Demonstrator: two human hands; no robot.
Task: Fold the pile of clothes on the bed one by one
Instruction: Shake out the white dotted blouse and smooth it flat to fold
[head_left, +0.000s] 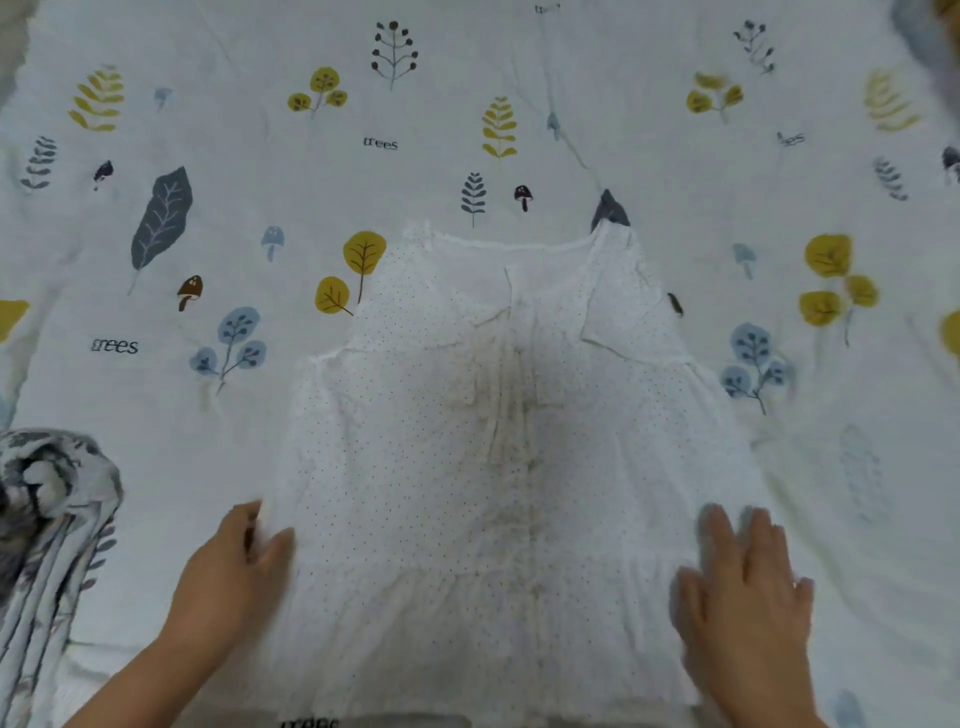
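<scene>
On bed (623, 130), white dotted dress (493, 415) lies flat

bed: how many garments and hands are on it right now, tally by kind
White dotted cotton garment, spread flat: 1
Grey and white leaf-print bundled cloth at the left edge: 1
Hands: 2, the left hand pinching the garment's edge, the right hand flat on it
Total: 4
</scene>
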